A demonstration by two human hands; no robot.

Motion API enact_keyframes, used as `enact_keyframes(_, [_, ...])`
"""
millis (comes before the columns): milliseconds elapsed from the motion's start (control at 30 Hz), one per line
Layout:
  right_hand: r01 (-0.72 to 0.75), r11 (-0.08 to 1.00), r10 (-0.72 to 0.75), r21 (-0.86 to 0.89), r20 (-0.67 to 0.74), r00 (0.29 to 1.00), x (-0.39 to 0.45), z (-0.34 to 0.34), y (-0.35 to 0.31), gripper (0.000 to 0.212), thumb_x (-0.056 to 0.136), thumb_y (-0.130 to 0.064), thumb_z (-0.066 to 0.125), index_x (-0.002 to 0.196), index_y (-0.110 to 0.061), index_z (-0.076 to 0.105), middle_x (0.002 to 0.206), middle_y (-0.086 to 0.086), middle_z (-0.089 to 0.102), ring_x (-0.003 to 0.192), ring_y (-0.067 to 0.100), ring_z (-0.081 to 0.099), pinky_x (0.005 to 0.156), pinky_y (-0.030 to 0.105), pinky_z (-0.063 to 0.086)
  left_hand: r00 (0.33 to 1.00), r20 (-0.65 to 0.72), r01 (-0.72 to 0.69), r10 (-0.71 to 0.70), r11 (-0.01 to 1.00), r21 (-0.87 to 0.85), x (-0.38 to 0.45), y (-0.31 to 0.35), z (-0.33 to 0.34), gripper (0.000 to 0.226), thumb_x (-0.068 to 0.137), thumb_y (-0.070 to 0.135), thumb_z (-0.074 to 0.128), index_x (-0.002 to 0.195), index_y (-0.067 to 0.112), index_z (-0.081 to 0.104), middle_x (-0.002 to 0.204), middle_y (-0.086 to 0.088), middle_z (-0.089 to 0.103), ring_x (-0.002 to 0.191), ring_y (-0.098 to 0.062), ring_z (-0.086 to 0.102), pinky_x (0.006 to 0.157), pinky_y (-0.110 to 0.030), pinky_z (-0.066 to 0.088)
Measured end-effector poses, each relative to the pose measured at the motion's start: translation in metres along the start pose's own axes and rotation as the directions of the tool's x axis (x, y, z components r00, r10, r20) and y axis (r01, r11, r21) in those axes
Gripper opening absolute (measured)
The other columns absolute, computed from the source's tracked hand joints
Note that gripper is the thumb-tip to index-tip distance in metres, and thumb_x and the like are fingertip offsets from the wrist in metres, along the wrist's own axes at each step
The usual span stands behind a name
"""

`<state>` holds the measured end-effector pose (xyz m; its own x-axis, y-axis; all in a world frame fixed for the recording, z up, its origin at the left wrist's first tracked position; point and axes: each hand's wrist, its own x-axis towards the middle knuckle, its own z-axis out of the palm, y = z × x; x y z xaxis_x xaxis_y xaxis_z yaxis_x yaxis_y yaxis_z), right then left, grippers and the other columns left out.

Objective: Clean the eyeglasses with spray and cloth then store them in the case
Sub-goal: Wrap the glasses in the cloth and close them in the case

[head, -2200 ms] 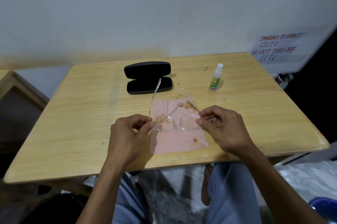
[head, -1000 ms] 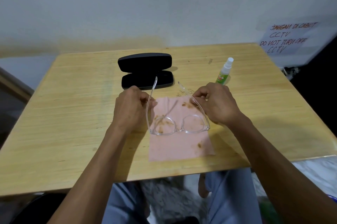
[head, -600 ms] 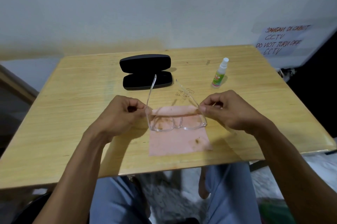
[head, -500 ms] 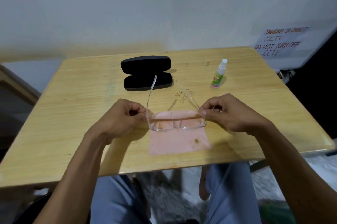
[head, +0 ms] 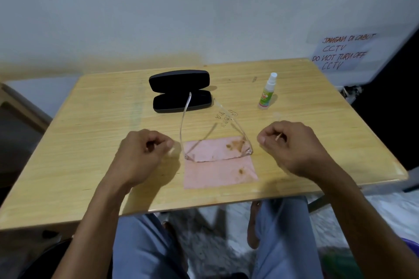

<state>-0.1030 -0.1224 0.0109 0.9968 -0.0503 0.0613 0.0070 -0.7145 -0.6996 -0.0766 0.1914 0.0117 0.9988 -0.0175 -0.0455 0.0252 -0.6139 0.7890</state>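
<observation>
Glasses [head: 216, 154] stood front-down on pink cloth [head: 218, 171], arms spread for spraying; left hand [head: 141, 157] and right hand [head: 292, 148] loosely curled, empty; case [head: 181, 93] open, spray bottle [head: 267, 92] waiting on desk [head: 90, 142]

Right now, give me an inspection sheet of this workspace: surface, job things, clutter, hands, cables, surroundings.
Surface: wooden table, scribbled writing near the middle.
Glasses: clear frame, temples open, front resting on the cloth, no hand on them.
Cloth: pink, flat, brown stains.
Case: black, open, empty as far as seen.
Spray: upright, far right, capped or not unclear.
Clutter: nothing seen.
Left hand: fingers curled, beside the glasses, apart.
Right hand: fingers curled, apart.
Cables: nothing seen.
Surroundings: white wall, handwritten CCTV sign.
</observation>
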Motion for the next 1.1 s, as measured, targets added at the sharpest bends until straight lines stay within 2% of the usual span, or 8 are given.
enact_keyframes(100, [0.173,0.982,-0.177,-0.070,-0.055,0.983,-0.034,0.011,0.007,0.008,0.082,-0.020,0.080,0.081,-0.026,0.076,0.078,-0.011,0.068,0.073,0.002,0.062,0.062,0.012,0.040,0.978,-0.188,-0.063,0.092,0.986,0.155,-0.033,-0.003,0.004,0.008,0.084,0.028,0.074,0.077,0.030,0.074,0.080,0.007,0.063,0.075,-0.013,0.058,0.062,-0.028,0.042])
enact_keyframes(200, [0.285,0.957,-0.280,-0.058,0.089,0.956,-0.052,0.023,0.018,0.017,0.079,-0.020,0.085,0.095,-0.021,0.081,0.080,-0.009,0.064,0.077,-0.014,0.056,0.064,0.003,0.037,0.977,-0.051,-0.194,0.206,0.965,0.179,-0.054,-0.009,0.017,0.011,0.081,0.044,0.074,0.083,0.033,0.076,0.083,0.009,0.059,0.075,-0.006,0.057,0.062,-0.020,0.039])
enact_keyframes(267, [0.297,0.953,-0.292,-0.059,0.090,0.952,-0.052,0.026,0.022,0.021,0.079,-0.027,0.082,0.098,-0.019,0.081,0.081,-0.006,0.062,0.073,-0.012,0.055,0.065,0.004,0.036,0.970,0.026,-0.242,0.242,0.953,0.183,-0.057,-0.013,0.024,0.018,0.079,0.054,0.071,0.084,0.038,0.075,0.082,0.007,0.057,0.076,-0.010,0.056,0.063,-0.024,0.039])
enact_keyframes(400, [0.215,0.974,-0.211,-0.073,0.062,0.976,-0.048,0.029,0.025,0.014,0.082,-0.032,0.081,0.094,-0.025,0.081,0.083,-0.013,0.062,0.077,-0.002,0.056,0.066,0.021,0.038,0.969,0.022,-0.246,0.247,0.950,0.194,-0.054,-0.012,0.031,0.011,0.075,0.044,0.079,0.075,0.048,0.068,0.083,0.006,0.060,0.082,-0.018,0.056,0.070,-0.040,0.047])
enact_keyframes(533, [0.197,0.979,-0.193,-0.055,0.076,0.978,-0.044,0.033,0.022,0.004,0.084,-0.030,0.078,0.086,-0.027,0.079,0.084,-0.011,0.064,0.082,0.010,0.060,0.072,0.029,0.042,0.955,0.015,-0.286,0.298,0.901,0.325,-0.050,-0.016,0.038,0.013,0.077,0.042,0.078,0.085,0.032,0.080,0.077,0.016,0.050,0.080,-0.018,0.052,0.068,-0.046,0.046])
enact_keyframes(700, [0.318,0.940,-0.323,-0.124,-0.023,0.946,-0.041,0.034,0.014,0.011,0.083,-0.029,0.071,0.084,-0.019,0.074,0.083,-0.012,0.055,0.082,0.012,0.054,0.072,0.016,0.037,0.898,-0.103,-0.379,0.427,0.872,0.309,-0.050,-0.014,0.046,0.006,0.080,0.023,0.079,0.085,0.019,0.080,0.075,0.010,0.047,0.071,-0.019,0.052,0.063,-0.045,0.044])
enact_keyframes(900, [0.466,0.839,-0.533,-0.280,-0.252,0.808,-0.020,0.035,0.004,0.011,0.082,-0.012,0.081,0.090,-0.006,0.076,0.083,0.001,0.051,0.078,0.015,0.048,0.058,0.032,0.043,0.820,-0.296,-0.383,0.490,0.853,0.354,-0.037,0.000,0.056,0.009,0.078,0.017,0.081,0.086,0.014,0.079,0.070,0.000,0.051,0.064,-0.020,0.049,0.061,-0.038,0.041])
enact_keyframes(1100, [0.497,0.719,-0.670,-0.486,-0.297,0.680,-0.009,0.049,0.008,0.005,0.080,-0.008,0.079,0.081,-0.006,0.075,0.078,0.011,0.060,0.066,0.028,0.054,0.051,0.040,0.045,0.695,-0.360,-0.346,0.623,0.728,0.592,-0.025,0.003,0.069,0.013,0.080,0.010,0.072,0.068,0.008,0.071,0.062,-0.006,0.053,0.058,-0.027,0.052,0.060,-0.037,0.032])
